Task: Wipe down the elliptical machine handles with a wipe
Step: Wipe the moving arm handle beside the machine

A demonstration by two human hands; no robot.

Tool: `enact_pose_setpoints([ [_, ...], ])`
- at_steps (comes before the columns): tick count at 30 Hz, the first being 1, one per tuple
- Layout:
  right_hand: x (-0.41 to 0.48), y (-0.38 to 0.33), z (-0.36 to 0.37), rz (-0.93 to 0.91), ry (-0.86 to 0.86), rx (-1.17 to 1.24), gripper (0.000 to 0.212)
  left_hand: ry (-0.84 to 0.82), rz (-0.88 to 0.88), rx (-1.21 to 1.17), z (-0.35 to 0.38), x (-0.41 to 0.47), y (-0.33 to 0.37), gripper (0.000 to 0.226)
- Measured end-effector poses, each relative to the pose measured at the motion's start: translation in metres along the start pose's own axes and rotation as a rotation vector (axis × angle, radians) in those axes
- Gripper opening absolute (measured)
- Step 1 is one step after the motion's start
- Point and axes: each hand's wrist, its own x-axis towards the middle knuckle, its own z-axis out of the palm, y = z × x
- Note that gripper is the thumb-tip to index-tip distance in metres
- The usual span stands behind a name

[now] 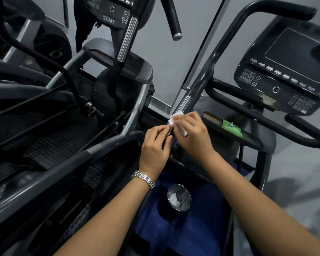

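A long black elliptical handle (213,60) with a chrome sensor band (183,104) rises diagonally from the middle of the view to the upper right. Just below that band, my right hand (192,133) presses a white wipe (175,116) around the bar. Beside it and slightly lower, my left hand (155,145), with a metal watch on the wrist, grips the same handle. The lower end of the bar is hidden behind both hands.
A green wipe packet (231,127) lies on the machine's tray right of my hands. Below them a small bin (179,197) holds used wipes on a blue mat. The console (286,71) is at the upper right. Another elliptical (118,52) stands at the left.
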Motion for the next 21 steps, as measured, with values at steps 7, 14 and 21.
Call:
enact_pose_setpoints([
  [7,0.016,-0.005,0.009,0.063,0.009,-0.042,0.006,-0.016,-0.006,0.018,0.0,-0.001,-0.001,0.029],
  [14,0.019,0.004,0.001,0.129,0.059,-0.049,0.007,-0.021,-0.016,0.015,-0.001,-0.001,0.0,0.029],
  [21,0.011,0.007,-0.001,0.034,-0.046,-0.019,0.007,-0.029,-0.015,0.015,-0.001,-0.002,0.0,0.03],
])
